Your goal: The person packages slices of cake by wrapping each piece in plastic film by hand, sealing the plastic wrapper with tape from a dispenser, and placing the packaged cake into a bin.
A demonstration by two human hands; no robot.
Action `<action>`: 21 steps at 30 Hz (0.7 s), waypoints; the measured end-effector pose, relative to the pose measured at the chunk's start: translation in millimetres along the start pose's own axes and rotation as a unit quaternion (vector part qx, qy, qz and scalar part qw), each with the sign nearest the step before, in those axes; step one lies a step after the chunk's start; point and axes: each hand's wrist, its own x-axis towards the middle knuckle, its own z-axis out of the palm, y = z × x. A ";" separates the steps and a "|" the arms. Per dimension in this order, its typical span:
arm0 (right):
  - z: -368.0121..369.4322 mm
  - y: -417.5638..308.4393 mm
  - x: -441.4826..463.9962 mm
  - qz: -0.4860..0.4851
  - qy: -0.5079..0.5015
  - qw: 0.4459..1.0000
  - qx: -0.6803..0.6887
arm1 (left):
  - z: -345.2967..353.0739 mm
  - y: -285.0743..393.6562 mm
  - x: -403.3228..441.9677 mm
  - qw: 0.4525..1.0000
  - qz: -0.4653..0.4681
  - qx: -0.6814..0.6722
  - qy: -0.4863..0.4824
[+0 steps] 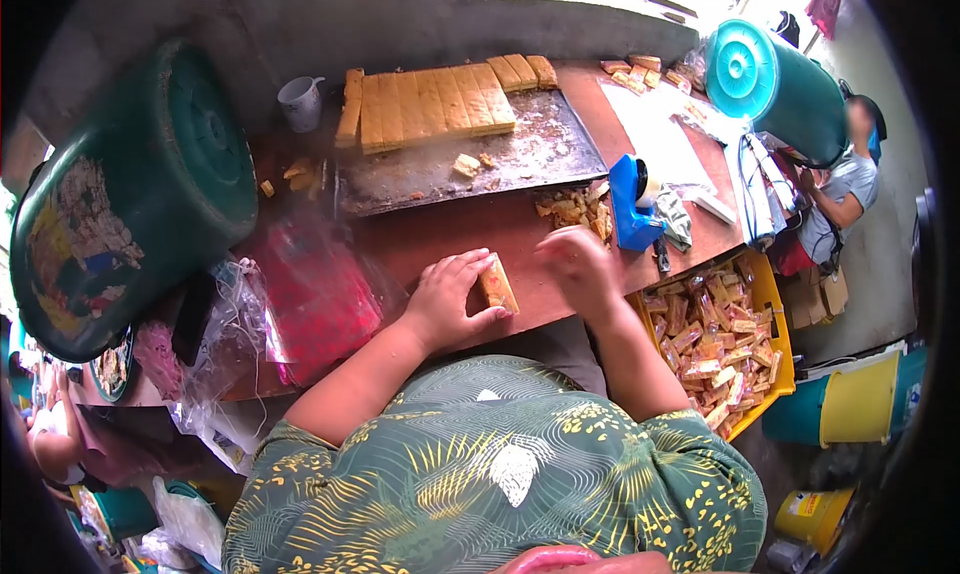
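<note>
Left hand (442, 299): fingers and thumb closed on a cake bar (499, 286), near the counter's (420, 236) front edge. Right hand (582, 272) is blurred just beside it; can't tell if those fingers pinch anything. Risks: too hard a squeeze could crumble the bar; a nudge toward me could send it off the edge. Wide right swing could clip the tape dispenser (630, 219). Outward: metal tray (560, 134) with cut cake (430, 104), yellow crate (786, 359) of bars at right, grey wall (390, 19) behind.
</note>
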 end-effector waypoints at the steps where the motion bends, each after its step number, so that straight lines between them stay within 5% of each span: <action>1: -22.3 11.4 5.7 -0.109 0.076 0.987 -0.093 | 0.2 -0.3 -0.3 1.000 0.004 0.000 0.005; 4: -87.6 44.8 -2.5 -0.040 0.331 0.906 -0.262 | -1.6 1.7 0.4 1.000 0.008 0.009 0.009; 6: -124.0 85.1 -10.0 0.062 0.354 0.899 -0.249 | -1.1 2.7 0.7 1.000 0.003 0.011 0.005; 9: -143.8 151.8 -33.7 0.186 0.212 0.959 -0.013 | -1.3 -1.4 5.1 1.000 0.021 0.002 0.017; 15: -125.7 100.2 4.3 0.390 0.249 0.886 0.032 | 1.5 -4.5 1.7 0.999 0.018 -0.010 0.027; 18: -134.0 127.7 9.0 0.411 0.197 0.884 0.103 | 3.4 -5.1 0.5 0.998 0.011 -0.042 0.043; 21: -131.1 137.3 -2.6 0.246 0.221 0.943 0.032 | 4.1 -5.7 0.5 0.998 -0.004 -0.037 0.047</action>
